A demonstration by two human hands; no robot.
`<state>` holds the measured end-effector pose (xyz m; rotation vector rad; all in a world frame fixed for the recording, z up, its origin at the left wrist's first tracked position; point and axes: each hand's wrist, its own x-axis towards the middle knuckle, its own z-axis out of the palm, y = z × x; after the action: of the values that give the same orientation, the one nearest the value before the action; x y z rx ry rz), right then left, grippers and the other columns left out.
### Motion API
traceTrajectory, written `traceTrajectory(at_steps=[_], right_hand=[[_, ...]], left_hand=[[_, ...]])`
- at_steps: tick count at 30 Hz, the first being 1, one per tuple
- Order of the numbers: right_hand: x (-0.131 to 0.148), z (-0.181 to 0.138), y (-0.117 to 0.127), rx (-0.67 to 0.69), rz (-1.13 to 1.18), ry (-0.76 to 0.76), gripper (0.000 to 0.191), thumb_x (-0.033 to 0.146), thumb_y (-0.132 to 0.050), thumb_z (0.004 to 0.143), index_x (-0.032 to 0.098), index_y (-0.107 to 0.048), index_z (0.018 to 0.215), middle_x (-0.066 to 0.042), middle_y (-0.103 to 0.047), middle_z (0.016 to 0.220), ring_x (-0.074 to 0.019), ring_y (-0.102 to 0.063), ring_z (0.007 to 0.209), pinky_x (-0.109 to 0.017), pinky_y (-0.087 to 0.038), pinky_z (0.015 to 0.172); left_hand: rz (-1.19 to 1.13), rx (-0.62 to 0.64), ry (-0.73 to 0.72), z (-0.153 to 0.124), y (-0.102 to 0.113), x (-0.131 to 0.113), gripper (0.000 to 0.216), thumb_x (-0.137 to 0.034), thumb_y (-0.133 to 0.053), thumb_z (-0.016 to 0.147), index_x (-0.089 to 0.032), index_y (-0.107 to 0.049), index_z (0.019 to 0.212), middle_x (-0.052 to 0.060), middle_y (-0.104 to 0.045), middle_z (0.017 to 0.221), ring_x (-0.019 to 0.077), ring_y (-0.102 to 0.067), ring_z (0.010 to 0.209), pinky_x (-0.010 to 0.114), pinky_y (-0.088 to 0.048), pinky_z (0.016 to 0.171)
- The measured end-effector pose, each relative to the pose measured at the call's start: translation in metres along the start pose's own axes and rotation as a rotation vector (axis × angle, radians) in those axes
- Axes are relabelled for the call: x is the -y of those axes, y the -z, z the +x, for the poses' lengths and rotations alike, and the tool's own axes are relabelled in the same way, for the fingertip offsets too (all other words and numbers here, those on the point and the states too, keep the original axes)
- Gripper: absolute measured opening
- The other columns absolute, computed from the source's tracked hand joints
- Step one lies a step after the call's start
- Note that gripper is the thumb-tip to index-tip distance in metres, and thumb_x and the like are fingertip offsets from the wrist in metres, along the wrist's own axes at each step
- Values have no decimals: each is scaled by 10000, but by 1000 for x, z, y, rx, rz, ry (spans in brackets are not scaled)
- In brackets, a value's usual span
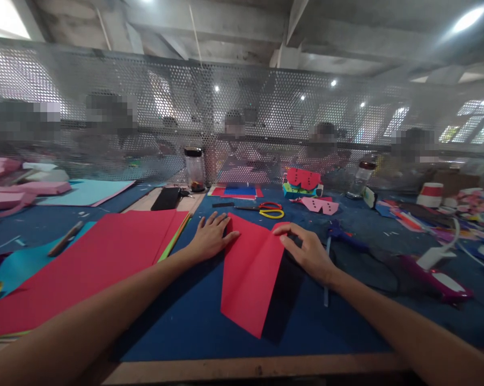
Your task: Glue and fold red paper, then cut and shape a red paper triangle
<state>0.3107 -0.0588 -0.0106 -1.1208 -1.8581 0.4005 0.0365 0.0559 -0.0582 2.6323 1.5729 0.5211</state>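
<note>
A red sheet of paper [252, 268] with a crease down its middle stands partly raised off the blue table mat [177, 327]. My left hand [213, 236] lies with fingers spread at its upper left edge, the thumb touching the paper. At the upper right corner, my right hand [304, 249] pinches the paper between thumb and fingers. Just beyond the sheet are scissors [266, 209] with red and yellow handles. A hot glue gun [344, 236] in dark blue lies right of my right hand, beside a clear glue stick [327, 268].
Large red sheets [117, 241] are stacked at left, with a marker [65, 238] nearby. Behind stand a glass jar [194, 169], a black phone [165, 198] and pink cut-outs [320, 205]. A purple glue gun [437, 279] with a cord lies at right. A perforated screen [145, 123] closes off the back.
</note>
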Motion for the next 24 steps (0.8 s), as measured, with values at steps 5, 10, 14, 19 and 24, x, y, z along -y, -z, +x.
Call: traceTrajectory(at_steps=[5, 10, 14, 19, 24], right_hand=[[-1, 0, 0, 12, -6, -28, 181, 210, -536, 923, 224, -691, 1016, -23, -719, 1076, -200, -665, 1007, -316, -487, 906], [0, 1, 1, 27, -4, -62, 182, 211, -530, 920, 227, -689, 1006, -27, -727, 1073, -205, -675, 994, -324, -500, 900], [-3, 1, 1, 56, -10, -61, 183, 243, -516, 945, 231, -685, 1015, -30, -727, 1074, -214, -671, 1032, -332, -493, 921], [-7, -2, 1, 82, -48, -108, 186, 254, -524, 955, 256, -686, 1047, -18, -727, 1086, -215, -672, 1028, -337, -483, 914], [-7, -2, 1, 96, -44, -135, 195, 268, -518, 963, 261, -684, 1065, -23, -729, 1082, -225, -668, 1035, -349, -486, 906]], left_hand=[[11, 10, -1, -1, -2, 0, 703, -701, -398, 950, -217, -519, 1445, 130, -414, 1580, 378, -264, 1496, 627, -140, 1187], [6, 11, -4, -2, -2, -1, 693, -688, -388, 957, -224, -495, 1461, 126, -433, 1569, 364, -281, 1493, 603, -168, 1188], [-7, 9, -4, -3, 0, -2, 704, -672, -405, 959, -191, -474, 1470, 143, -445, 1558, 348, -292, 1492, 583, -189, 1191], [-77, 15, -10, -2, 3, 0, 685, -641, -430, 965, -166, -468, 1456, 152, -481, 1530, 322, -299, 1494, 542, -205, 1204], [-102, 10, -36, -4, -1, 5, 680, -619, -483, 952, -185, -434, 1473, 145, -477, 1534, 320, -310, 1490, 539, -193, 1213]])
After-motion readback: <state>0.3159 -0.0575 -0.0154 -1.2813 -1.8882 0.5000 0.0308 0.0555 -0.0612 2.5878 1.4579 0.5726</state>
